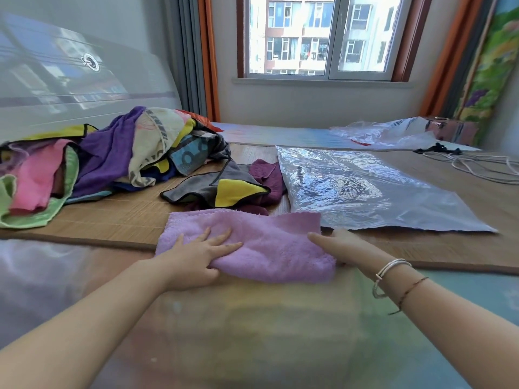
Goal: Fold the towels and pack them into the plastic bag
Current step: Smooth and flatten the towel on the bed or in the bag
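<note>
Towels in a loose multicoloured heap [112,161] of purple, pink, green and grey cloth fill the left of the frame on the woven bamboo bed mat [126,217]. At lower centre a fluffy lilac towel [258,242] lies folded across the mat's near edge. The left hand [196,254] presses its left part, fingers straight, thumb under the near fold. The right hand [334,245] touches its right end; its grip is hidden. A flat clear plastic bag [365,192] lies right of centre, beside the towel.
</note>
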